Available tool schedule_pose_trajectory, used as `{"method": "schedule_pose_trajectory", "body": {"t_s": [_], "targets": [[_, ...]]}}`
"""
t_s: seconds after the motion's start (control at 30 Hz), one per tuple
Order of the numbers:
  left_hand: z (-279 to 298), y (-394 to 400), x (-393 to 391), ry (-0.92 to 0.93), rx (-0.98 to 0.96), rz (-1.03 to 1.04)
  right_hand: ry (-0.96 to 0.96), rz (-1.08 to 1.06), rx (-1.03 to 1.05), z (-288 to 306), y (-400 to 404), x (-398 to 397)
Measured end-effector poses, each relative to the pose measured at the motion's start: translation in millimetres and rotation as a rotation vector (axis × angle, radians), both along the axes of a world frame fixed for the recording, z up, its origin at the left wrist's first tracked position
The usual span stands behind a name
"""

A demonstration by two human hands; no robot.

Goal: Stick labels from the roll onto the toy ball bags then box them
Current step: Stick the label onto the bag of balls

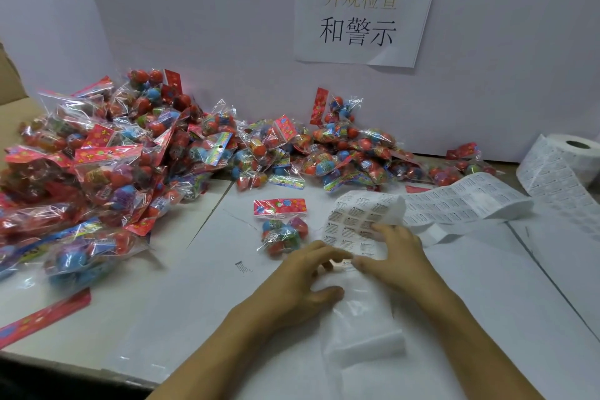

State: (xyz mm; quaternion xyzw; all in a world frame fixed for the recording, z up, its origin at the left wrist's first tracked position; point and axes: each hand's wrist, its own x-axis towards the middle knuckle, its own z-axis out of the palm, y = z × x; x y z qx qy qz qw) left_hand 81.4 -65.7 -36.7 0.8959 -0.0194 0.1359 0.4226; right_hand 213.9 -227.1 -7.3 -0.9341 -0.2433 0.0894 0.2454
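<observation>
At label strip (354, 230): both hands' (302, 273) (394, 256) grip pinching edge, fingertips partly hidden; label text illegible.

- The table (201, 302), covered in white sheets.
- One toy ball bag (281, 227) lies on it alone.
- Left of and behind that bag: a heap of bags (107, 153).
- Right of it: the label strip (422, 208), and further right the label roll (565, 159).
</observation>
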Motion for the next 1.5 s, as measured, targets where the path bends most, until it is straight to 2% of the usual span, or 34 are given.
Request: {"method": "schedule_pose_trajectory", "body": {"t_s": [0.07, 0.13, 0.2, 0.27, 0.33, 0.4, 0.47, 0.53, 0.6, 0.63, 0.7, 0.73, 0.77, 0.83, 0.9, 1.0, 1.07, 1.17, 1.23, 1.3, 1.37, 1.5], "targets": [[1.3, 0.2, -0.9, 0.015, -0.066, -0.035, 0.149, -0.077, 0.248, 2.1, 0.3, 1.0], [1.8, 0.1, -1.5, 0.012, -0.093, -0.047, 0.391, -0.154, 0.597, 6.3, 0.8, -0.9], [2.9, 0.2, -2.1, 0.017, -0.107, -0.04, 0.604, -0.246, 0.837, 10.9, 1.1, -1.4], [4.5, -0.6, -2.4, 0.026, -0.092, -0.015, 0.743, -0.293, 0.931, 15.4, 1.1, -2.3], [4.7, -1.8, -1.9, -0.023, -0.03, 0.054, 0.786, -0.271, 0.942, 18.6, 1.9, -3.5], [5.6, -2.2, -1.0, -0.095, -0.053, 0.148, 0.843, -0.217, 1.0, 19.9, 1.6, -2.9], [10.9, -2.3, 0.5, -0.082, -0.233, 0.229, 0.91, -0.164, 1.12, 23.0, 0.4, -2.9], [17.0, -1.4, 2.6, -0.021, -0.492, 0.277, 0.914, -0.127, 1.203, 25.8, -0.5, -3.8], [17.9, 2.0, 3.4, 0.068, -0.701, 0.22, 0.852, -0.129, 1.222, 26.3, 0.3, -7.3], [17.0, 2.3, 3.2, 0.118, -0.771, 0.121, 0.825, -0.136, 1.228, 25.9, 1.6, -8.7], [13.0, -1.5, 2.0, 0.172, -0.844, -0.075, 0.776, -0.163, 1.24, 25.0, 4.6, -13.0], [10.9, -2.9, 1.8, 0.174, -0.84, -0.087, 0.699, -0.185, 1.223, 23.4, 5.3, -14.7], [10.0, -4.0, 1.7, 0.159, -0.83, -0.063, 0.542, -0.21, 1.166, 21.3, 5.2, -15.1], [8.1, -4.5, 3.3, 0.125, -0.832, -0.002, 0.092, -0.218, 0.978, 17.8, 2.8, -14.0], [7.8, -4.4, 4.1, 0.112, -0.851, 0.044, -0.217, -0.048, 0.893, 17.1, -1.9, -13.6], [8.3, -3.1, 3.2, 0.077, -0.852, 0.108, -0.332, 0.298, 0.79, 15.8, -1.5, -19.0], [9.9, -1.1, 2.1, 0.069, -0.831, 0.153, -0.443, 0.328, 0.719, 14.6, -0.6, -20.0], [14.1, -2.0, 1.5, 0.072, -0.845, 0.178, -0.622, 0.29, 0.752, 20.7, -6.0, -17.9], [16.8, -5.2, 1.2, 0.059, -0.854, 0.189, -0.633, 0.417, 0.762, 21.9, -9.2, -18.6], [17.0, -6.6, 0.1, 0.05, -0.821, 0.163, -0.541, 0.509, 0.69, 19.2, -6.7, -23.0], [16.1, -5.8, -1.9, 0.042, -0.76, 0.109, -0.451, 0.482, 0.603, 15.6, -2.6, -24.9], [17.6, -7.9, -3.3, 0.034, -0.676, 0.087, -0.427, 0.465, 0.529, 12.8, -2.9, -22.6]]}}
